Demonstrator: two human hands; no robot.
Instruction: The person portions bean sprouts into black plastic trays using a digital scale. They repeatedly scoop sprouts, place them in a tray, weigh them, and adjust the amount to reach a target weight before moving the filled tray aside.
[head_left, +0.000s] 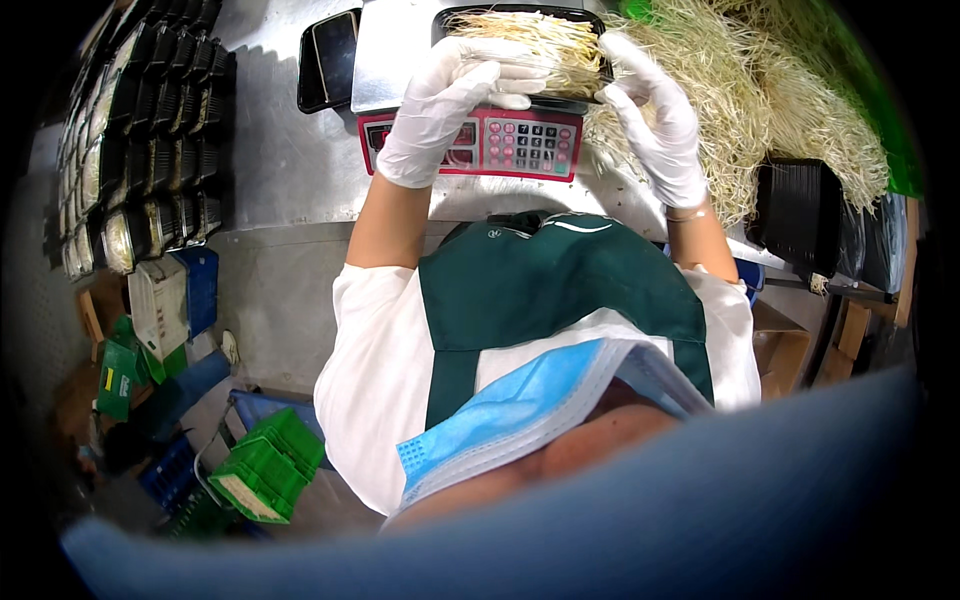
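A black plastic tray (442, 22) filled with bean sprouts (536, 45) rests on the metal platform (379, 67) of a red digital scale (469, 169). My left hand (465, 82), in a white glove, lies over the tray's left and near part, its fingers bent; a clear film or lid seems to lie under them, but its edges are hard to see. At the tray's right end is my gloved right hand (652, 112), thumb and forefinger at the rim. Whether either hand grips the tray or film cannot be told.
Loose sprouts (712, 97) are heaped at the right, beside a stack of empty black trays (799, 214). Filled, wrapped trays (142, 135) stand in tall stacks at the left. A phone (334, 56) lies left of the scale. Green crates (270, 465) stand on the floor.
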